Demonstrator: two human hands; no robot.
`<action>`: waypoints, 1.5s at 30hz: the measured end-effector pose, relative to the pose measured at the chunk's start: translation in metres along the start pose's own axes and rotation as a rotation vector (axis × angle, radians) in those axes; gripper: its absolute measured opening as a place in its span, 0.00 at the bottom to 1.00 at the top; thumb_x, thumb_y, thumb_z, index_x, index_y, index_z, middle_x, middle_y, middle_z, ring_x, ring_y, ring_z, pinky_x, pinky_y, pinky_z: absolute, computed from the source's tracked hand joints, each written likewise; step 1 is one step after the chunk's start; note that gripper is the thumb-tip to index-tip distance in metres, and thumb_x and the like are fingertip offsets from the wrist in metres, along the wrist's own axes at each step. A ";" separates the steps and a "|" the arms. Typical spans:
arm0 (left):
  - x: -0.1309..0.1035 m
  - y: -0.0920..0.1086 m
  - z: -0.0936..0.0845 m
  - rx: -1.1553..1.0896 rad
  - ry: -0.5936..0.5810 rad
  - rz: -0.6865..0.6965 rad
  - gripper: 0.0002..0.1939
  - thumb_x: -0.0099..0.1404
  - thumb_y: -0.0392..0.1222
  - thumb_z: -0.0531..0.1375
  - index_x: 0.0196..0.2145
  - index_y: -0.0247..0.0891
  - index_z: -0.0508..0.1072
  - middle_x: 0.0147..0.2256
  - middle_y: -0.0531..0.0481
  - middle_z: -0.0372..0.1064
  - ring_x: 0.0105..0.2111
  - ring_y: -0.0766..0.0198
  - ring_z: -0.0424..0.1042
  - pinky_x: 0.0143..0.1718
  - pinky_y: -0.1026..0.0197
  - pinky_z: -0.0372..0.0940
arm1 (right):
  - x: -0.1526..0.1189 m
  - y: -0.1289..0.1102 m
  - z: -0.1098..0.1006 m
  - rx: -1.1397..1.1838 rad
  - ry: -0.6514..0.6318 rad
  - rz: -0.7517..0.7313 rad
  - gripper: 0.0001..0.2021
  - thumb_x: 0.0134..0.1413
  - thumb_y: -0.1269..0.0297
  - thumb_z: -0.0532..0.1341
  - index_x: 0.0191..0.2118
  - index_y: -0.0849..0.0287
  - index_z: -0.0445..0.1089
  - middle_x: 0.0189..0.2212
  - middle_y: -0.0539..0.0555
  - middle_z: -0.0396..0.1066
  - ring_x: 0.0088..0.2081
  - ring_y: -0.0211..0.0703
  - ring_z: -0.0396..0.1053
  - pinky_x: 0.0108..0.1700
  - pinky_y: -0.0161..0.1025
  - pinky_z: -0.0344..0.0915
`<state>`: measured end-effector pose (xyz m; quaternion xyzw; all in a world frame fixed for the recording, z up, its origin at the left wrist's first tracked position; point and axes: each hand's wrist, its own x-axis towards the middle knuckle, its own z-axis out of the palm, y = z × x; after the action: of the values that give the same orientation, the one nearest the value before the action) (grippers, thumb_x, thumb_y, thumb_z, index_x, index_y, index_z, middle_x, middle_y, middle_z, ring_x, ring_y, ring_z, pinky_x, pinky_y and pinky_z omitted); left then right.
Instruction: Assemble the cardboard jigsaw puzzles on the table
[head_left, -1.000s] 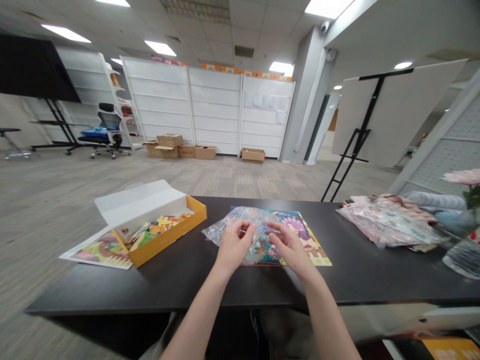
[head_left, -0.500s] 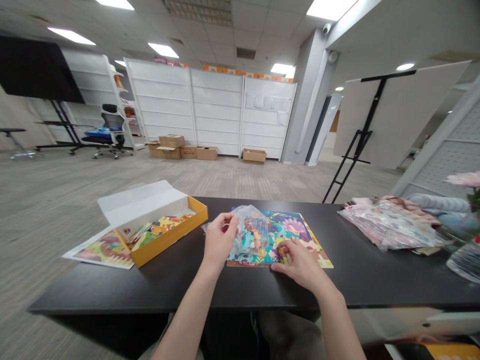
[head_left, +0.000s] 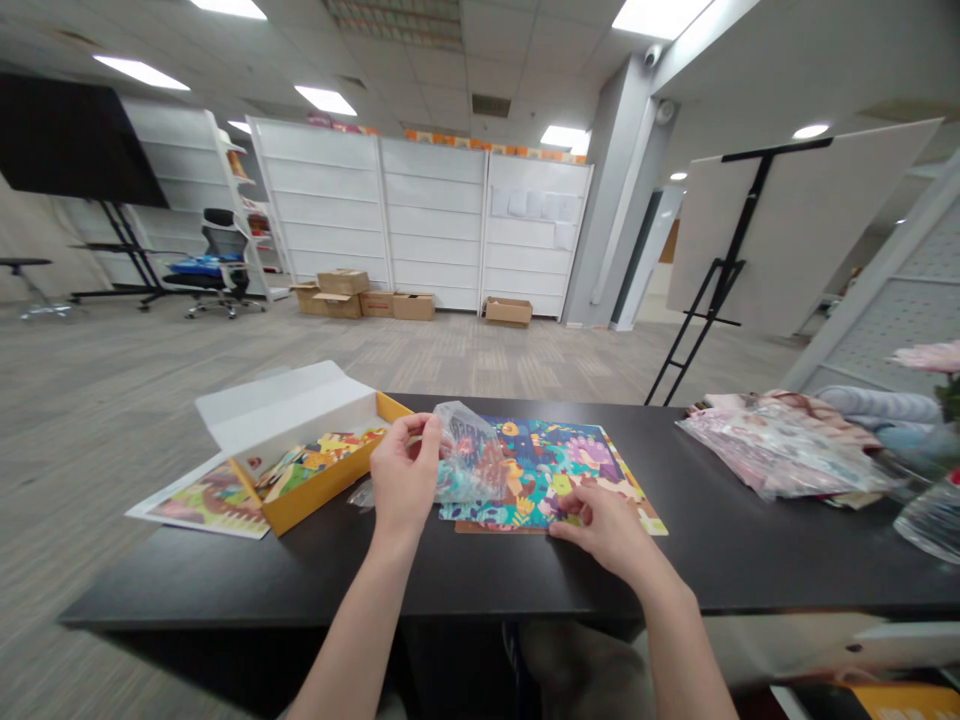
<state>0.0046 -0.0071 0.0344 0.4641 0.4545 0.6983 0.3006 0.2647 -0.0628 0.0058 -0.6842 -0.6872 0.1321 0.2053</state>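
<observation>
Between its thumb and fingers, my left hand point(head_left: 407, 460) pinches a clear plastic bag point(head_left: 474, 455). The bag hangs over the left part of a colourful illustrated sheet point(head_left: 541, 465), which shows through the film. My right hand point(head_left: 600, 520) rests on the lower right of that sheet, with thumb and fingers curled at its near edge. Whether those fingers grip the sheet or only press on it is hard to see. Other sheets stick out from under it at the right and near edges.
Left of my hands stands an open yellow box point(head_left: 330, 480) of colourful cut-out pieces, its white lid raised. A printed sheet point(head_left: 214, 497) lies partly beneath it. Plastic-wrapped fabric point(head_left: 780, 450) sits at the right, near a glass vase point(head_left: 934, 520). The black table point(head_left: 315, 580) has a near edge before me.
My left hand has moved left, drawing the plastic bag with it, so more of the illustrated sheet lies uncovered. The right hand has barely shifted.
</observation>
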 end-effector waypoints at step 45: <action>-0.012 -0.020 -0.014 0.817 -0.671 0.076 0.10 0.69 0.39 0.50 0.29 0.42 0.63 0.28 0.50 0.71 0.31 0.58 0.72 0.33 0.60 0.57 | 0.010 0.027 0.010 0.565 0.065 -0.012 0.17 0.50 0.48 0.66 0.29 0.59 0.73 0.27 0.54 0.76 0.30 0.45 0.74 0.34 0.39 0.69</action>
<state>-0.0039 -0.0142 0.0099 0.7575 0.5513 0.2877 0.1988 0.2845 -0.0511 -0.0145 -0.5996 -0.6203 0.2953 0.4105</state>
